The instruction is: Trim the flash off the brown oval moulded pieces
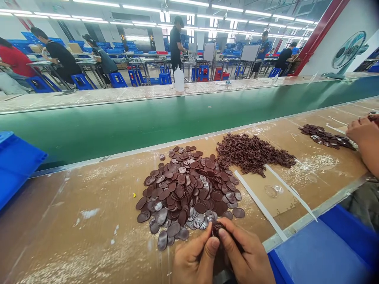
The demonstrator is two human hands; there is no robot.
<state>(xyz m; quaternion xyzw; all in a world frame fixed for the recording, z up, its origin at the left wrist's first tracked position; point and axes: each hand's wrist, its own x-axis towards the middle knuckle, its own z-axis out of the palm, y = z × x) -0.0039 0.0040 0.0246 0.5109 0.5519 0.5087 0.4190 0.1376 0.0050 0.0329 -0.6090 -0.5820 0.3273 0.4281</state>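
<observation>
My left hand [197, 254] and my right hand [244, 250] meet at the bench's front edge, thumbs and fingertips pinched together. Between them is a small dark brown plastic part [217, 228], mostly covered by the fingers, so its exact shape is hidden. Just beyond the fingertips spreads a pile of flat brown oval plastic discs [189, 185], some shiny, some with small holes. Behind and to the right lies a heap of tiny dark brown curled pieces [251, 152].
A green conveyor belt [148, 120] runs behind the brown workbench [89, 221]. Blue bins stand at left [17, 165] and lower right [325, 248]. At far right, a co-worker's hand [365, 136] is beside more brown discs [325, 136]. White strips [260, 205] cross the bench.
</observation>
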